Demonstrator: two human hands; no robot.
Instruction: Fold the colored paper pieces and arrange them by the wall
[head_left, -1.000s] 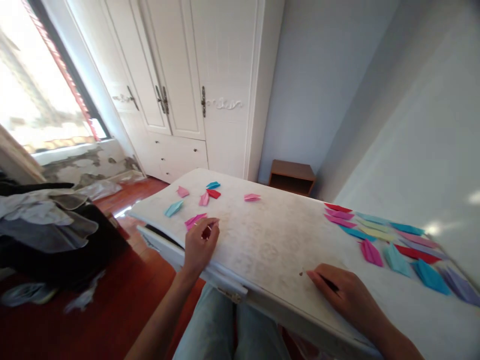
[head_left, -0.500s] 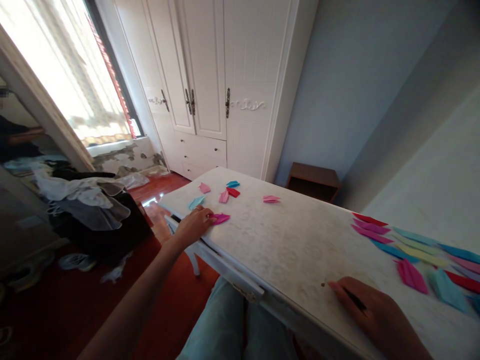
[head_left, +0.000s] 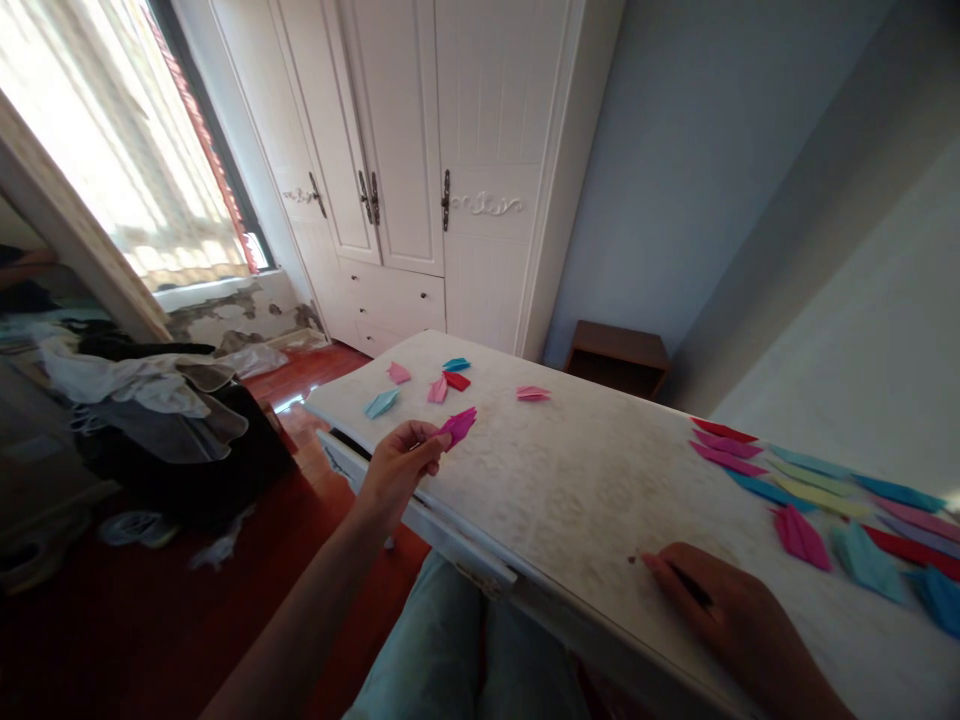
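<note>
My left hand pinches a magenta folded paper piece between thumb and fingers, just above the table's left part. Around it on the table lie a light-blue folded paper, pink ones, a red one and a blue one. Another pink folded paper lies farther right. My right hand rests on the tabletop near the front edge, fingers curled and thumb against them. A dark gap shows between thumb and finger; whether anything is inside is hidden. Beside its fingertips is a small brown spot.
Several coloured folded papers lie in rows on the table's right. The pale table has a drawer pulled slightly out at my side. A white wardrobe and a brown shelf box stand behind. Clothes are heaped at left.
My left hand has lifted the magenta folded paper off the table and drawn it right, tilting it upward. My right hand stays put on the tabletop. The view has shifted slightly.
</note>
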